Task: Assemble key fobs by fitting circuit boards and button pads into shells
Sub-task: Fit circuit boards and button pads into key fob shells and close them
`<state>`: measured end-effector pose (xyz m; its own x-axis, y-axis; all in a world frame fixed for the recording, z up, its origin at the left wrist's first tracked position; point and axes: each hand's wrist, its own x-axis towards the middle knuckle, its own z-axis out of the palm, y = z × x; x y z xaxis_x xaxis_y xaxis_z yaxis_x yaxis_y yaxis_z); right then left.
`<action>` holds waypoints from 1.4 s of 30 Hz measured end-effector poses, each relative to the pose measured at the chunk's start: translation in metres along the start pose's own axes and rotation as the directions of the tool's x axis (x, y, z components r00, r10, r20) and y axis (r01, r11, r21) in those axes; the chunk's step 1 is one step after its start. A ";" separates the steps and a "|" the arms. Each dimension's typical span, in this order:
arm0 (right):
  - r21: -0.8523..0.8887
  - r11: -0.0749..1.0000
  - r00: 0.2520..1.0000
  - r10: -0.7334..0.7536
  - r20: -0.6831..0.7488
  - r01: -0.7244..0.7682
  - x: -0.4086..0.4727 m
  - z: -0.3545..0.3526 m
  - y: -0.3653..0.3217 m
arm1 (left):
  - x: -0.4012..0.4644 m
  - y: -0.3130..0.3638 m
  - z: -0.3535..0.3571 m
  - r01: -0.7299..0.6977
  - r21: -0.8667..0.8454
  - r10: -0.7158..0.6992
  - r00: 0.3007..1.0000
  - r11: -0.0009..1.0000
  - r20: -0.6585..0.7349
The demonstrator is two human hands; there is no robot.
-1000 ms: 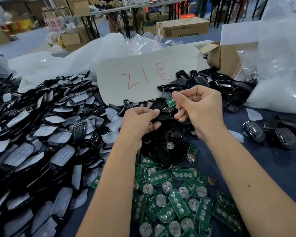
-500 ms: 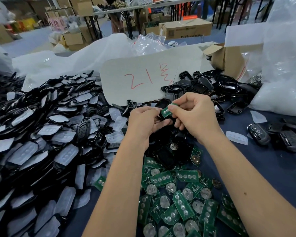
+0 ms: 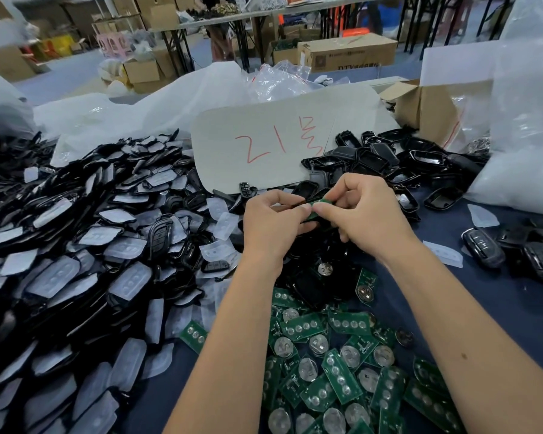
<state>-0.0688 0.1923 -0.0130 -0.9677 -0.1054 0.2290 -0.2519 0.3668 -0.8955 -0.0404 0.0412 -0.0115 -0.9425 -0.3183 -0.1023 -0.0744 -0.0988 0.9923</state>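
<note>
Left hand: the left hand [image 3: 273, 225], centre of the frame, has its fingers curled round a black shell [image 3: 298, 204], thumb on top.
Right hand: the right hand [image 3: 365, 214] pinches a green circuit board [image 3: 322, 202] against the shell; both thumbs meet over it.
Loose boards: a heap of green circuit boards [image 3: 336, 374] lies at lower centre on the blue table [image 3: 470, 296].
Left pile: shells with translucent button pads [image 3: 85, 255] fill the left side.
Upper right: empty black shells [image 3: 386, 161].
Sign: a grey card [image 3: 282, 136] with red marks stands behind the hands.
</note>
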 end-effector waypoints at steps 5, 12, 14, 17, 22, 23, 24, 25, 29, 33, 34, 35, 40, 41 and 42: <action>-0.063 0.997 0.998 -0.048 -0.038 0.045 -0.001 -0.001 -0.002 | 0.000 0.002 -0.002 0.000 -0.002 0.000 0.999 1.000 0.050; -0.074 0.997 0.998 -0.019 -0.055 0.015 -0.003 -0.002 -0.004 | -0.001 0.003 -0.004 0.022 0.008 -0.023 0.998 1.000 0.060; -0.066 0.998 0.997 -0.004 -0.077 -0.001 -0.004 -0.002 -0.004 | 0.000 0.003 -0.006 0.009 0.013 -0.010 0.997 1.000 0.071; -0.099 0.995 0.994 0.020 -0.110 -0.031 -0.003 -0.002 -0.003 | 0.002 0.004 -0.013 -0.032 0.053 0.026 0.994 0.998 0.110; 0.125 0.990 0.997 0.059 0.048 -0.064 -0.003 0.000 -0.007 | 0.003 0.017 -0.029 -0.059 0.050 0.049 0.981 0.997 0.186; 0.213 0.973 0.991 0.062 0.116 -0.086 -0.004 0.001 -0.008 | 0.003 0.020 -0.033 -0.057 0.060 0.042 0.974 0.997 0.222; 0.288 0.951 0.982 0.063 0.180 -0.114 -0.006 0.004 -0.009 | 0.004 0.024 -0.039 -0.051 0.072 0.032 0.967 0.996 0.253; 0.331 0.933 0.973 0.067 0.219 -0.139 -0.007 0.006 -0.011 | 0.005 0.027 -0.044 -0.044 0.091 0.017 0.960 0.995 0.278; 0.271 0.950 0.975 0.106 0.193 -0.157 -0.011 0.023 -0.019 | 0.004 0.036 -0.063 0.004 0.207 -0.068 0.952 0.978 0.299; 0.294 0.951 0.990 0.066 0.125 -0.100 -0.023 0.053 -0.035 | -0.002 0.056 -0.090 -0.007 0.280 -0.078 0.953 0.960 0.291; 0.306 0.950 0.993 0.036 0.117 -0.070 -0.027 0.060 -0.040 | -0.004 0.065 -0.098 -0.026 0.316 -0.063 0.961 0.948 0.268; 0.281 0.959 0.994 -0.002 0.111 -0.029 -0.032 0.066 -0.045 | -0.006 0.075 -0.106 -0.050 0.350 -0.034 0.973 0.935 0.227; -0.058 0.863 0.825 -0.458 0.330 0.503 -0.065 0.093 -0.074 | -0.019 0.109 -0.158 -0.079 0.462 0.154 0.980 0.883 -0.128; -0.072 0.800 0.741 -0.512 0.435 0.595 -0.073 0.100 -0.080 | -0.023 0.110 -0.168 -0.057 0.490 0.147 0.978 0.870 -0.149; -0.077 0.744 0.660 -0.534 0.529 0.664 -0.082 0.107 -0.085 | -0.026 0.110 -0.175 -0.031 0.512 0.127 0.980 0.858 -0.154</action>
<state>0.0330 0.0704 0.0036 -0.4982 -0.7542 0.4278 -0.8309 0.2741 -0.4843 0.0329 -0.1269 0.0878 -0.8830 -0.4692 0.0148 -0.2018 0.4079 0.8905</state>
